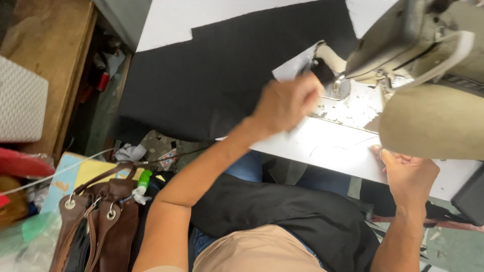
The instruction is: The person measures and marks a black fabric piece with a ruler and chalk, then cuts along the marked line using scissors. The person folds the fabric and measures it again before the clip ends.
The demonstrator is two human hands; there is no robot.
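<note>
Black fabric at sewing machine, upper centre of frame.
Left hand fingers curled, pinching fabric by the needle area; motion-blurred. Right hand at tabletop edge, lower right, fingers bent; can't tell what they grip. Most cloth lies flat, seemingly unsewn. Brown bag lower left.

There is one view, from a camera worn on the person's head. It looks steeply down and slightly forward over the person's own chest and lap, close to the work. The white surface fills the upper right, with the sewing machine cut off by the right edge. Both forearms rise from the bottom edge toward the surface. The floor and a brown bag show at lower left.
</note>
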